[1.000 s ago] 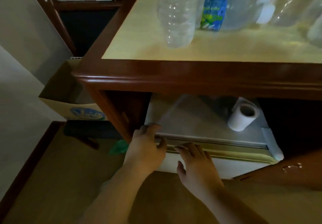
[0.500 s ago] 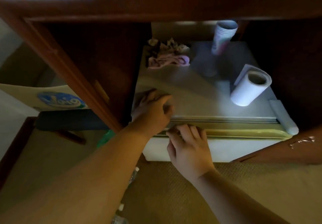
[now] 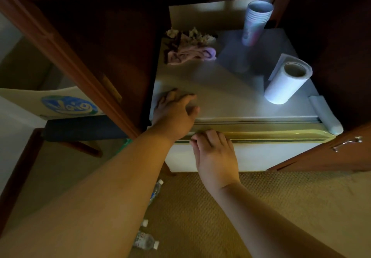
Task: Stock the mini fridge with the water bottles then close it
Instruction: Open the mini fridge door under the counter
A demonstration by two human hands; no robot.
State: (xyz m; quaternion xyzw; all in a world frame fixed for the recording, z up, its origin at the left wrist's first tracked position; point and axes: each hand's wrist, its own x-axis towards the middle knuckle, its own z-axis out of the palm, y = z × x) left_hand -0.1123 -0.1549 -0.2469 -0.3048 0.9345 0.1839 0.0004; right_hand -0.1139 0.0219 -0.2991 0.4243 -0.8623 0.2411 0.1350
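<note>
A white mini fridge [image 3: 230,97] stands inside a dark wooden cabinet. Its door [image 3: 271,157] faces me and looks shut. My left hand [image 3: 172,111] lies flat on the fridge top at its front left corner, fingers spread. My right hand [image 3: 214,153] has its fingertips curled over the top edge of the door, left of centre. Small water bottles [image 3: 145,241] lie on the carpet below my left forearm, with another bottle [image 3: 156,190] nearer the fridge.
On the fridge top stand a paper roll [image 3: 285,83], a stack of paper cups [image 3: 256,23] and crumpled cloth [image 3: 190,53]. The open cabinet door [image 3: 331,153] juts out at the right. A cardboard box [image 3: 60,103] sits at the left.
The view has dropped from the cabinet top and its big bottles down to the fridge. My left hand slid onto the fridge top; my right hand stays at the door's top edge.
</note>
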